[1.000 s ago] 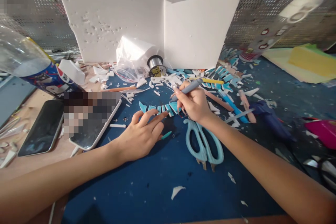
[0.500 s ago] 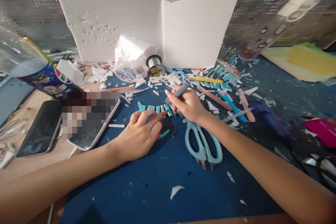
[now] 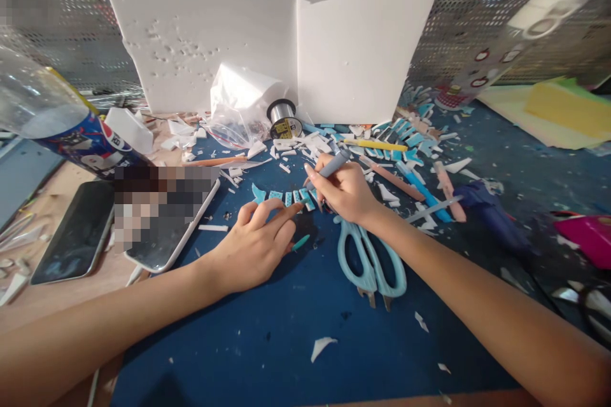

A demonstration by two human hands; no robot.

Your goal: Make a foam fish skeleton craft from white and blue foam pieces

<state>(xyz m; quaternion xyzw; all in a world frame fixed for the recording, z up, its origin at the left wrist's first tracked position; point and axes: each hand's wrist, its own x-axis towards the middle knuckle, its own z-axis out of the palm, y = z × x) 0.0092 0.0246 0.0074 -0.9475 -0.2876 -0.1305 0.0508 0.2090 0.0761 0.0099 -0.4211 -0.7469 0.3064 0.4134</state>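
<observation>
My right hand (image 3: 346, 189) is closed round a grey-blue marker pen (image 3: 335, 163), its tip pointing down among small blue-and-white pieces. These dotted foam-like pieces (image 3: 288, 198) lie in a short curved row on the blue mat, with a tail-shaped blue piece (image 3: 258, 193) at the left end. My left hand (image 3: 255, 245) rests on the mat just below the row. Its index fingertip reaches a piece near the pen, while the thumb stays apart, teal nail showing. Light-blue-handled scissors (image 3: 370, 261) lie below my right wrist. My right hand hides the row's right end.
White scraps (image 3: 324, 348) are scattered about. Left are two phones (image 3: 71, 232) and a Pepsi bottle (image 3: 102, 146). Behind stand white foam boards (image 3: 363, 57) and a line spool (image 3: 282, 119). Pens (image 3: 377, 144), a dark-blue glue gun (image 3: 491, 216) and a pink object (image 3: 585, 238) sit rightward.
The view has shifted very slightly. The pen and my right hand are tilted a little differently at the row; my left hand stays in place.
</observation>
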